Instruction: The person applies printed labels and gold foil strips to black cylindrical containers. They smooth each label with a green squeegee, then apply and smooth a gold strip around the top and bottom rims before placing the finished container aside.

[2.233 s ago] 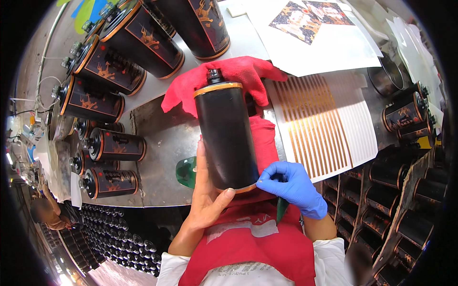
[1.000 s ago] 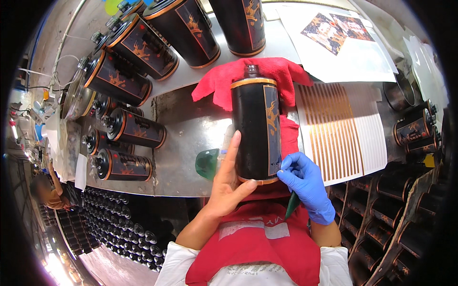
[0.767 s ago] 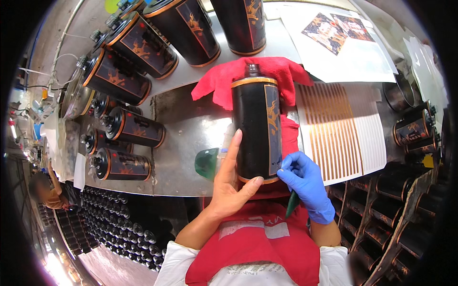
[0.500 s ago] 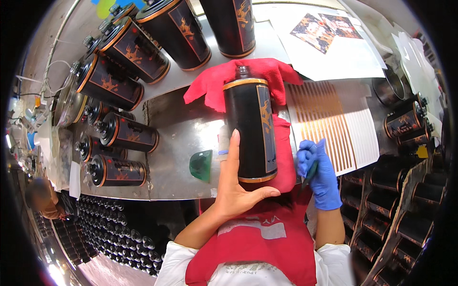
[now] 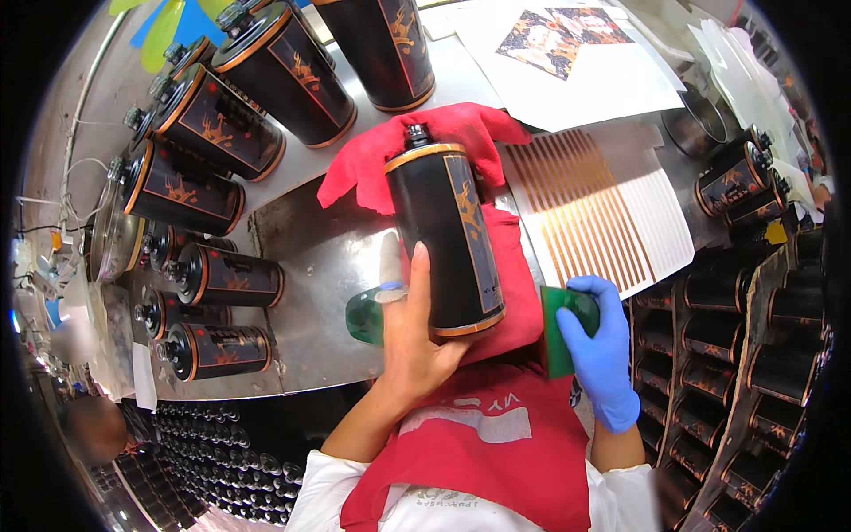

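A black bottle (image 5: 434, 239) with copper-coloured rims and a decorated panel lies on a red cloth (image 5: 355, 176), its neck pointing away from me. My bare left hand (image 5: 412, 337) grips its lower left side near the base; the thumb is hidden. One left finger wears a pale cover with a blue band. In a blue glove, my right hand (image 5: 603, 350) pinches a flat green scraper (image 5: 556, 341) just right of the bottle's base, apart from it. A rounded green plate (image 5: 362, 316) rests on the metal table, partly behind my left hand.
A sheet of copper-coloured strips (image 5: 581, 208) lies on the right, below white paper with printed pictures (image 5: 550, 44). More black bottles (image 5: 232, 275) line the left and far side. Racks of bottles (image 5: 709, 355) stand at lower right. Another person (image 5: 97, 430) is at far left.
My right hand has turned, so the green scraper now shows its broad face. My left thumb has moved from beside the base to out of sight. The whole view has shifted slightly.
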`<act>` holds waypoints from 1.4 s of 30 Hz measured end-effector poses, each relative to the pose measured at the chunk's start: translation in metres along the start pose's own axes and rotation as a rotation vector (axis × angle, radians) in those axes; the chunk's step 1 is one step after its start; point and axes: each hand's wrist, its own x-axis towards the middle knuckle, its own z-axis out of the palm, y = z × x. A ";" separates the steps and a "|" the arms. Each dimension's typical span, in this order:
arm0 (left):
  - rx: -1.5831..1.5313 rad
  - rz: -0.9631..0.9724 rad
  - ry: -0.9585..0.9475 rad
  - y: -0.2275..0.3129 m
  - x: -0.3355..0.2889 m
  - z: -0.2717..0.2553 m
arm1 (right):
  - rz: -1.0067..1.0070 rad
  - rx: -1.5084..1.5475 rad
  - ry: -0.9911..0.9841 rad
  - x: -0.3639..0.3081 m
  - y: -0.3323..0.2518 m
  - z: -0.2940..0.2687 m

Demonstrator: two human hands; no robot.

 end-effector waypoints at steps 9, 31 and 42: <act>0.340 0.200 -0.128 -0.001 0.013 -0.003 | -0.066 0.043 -0.280 -0.004 0.005 0.016; -0.171 -0.316 -0.176 -0.041 -0.026 -0.002 | -0.008 0.157 -0.295 0.011 0.031 0.018; 0.595 0.119 -0.297 0.022 0.020 -0.002 | -0.047 0.142 -0.367 0.002 0.010 0.018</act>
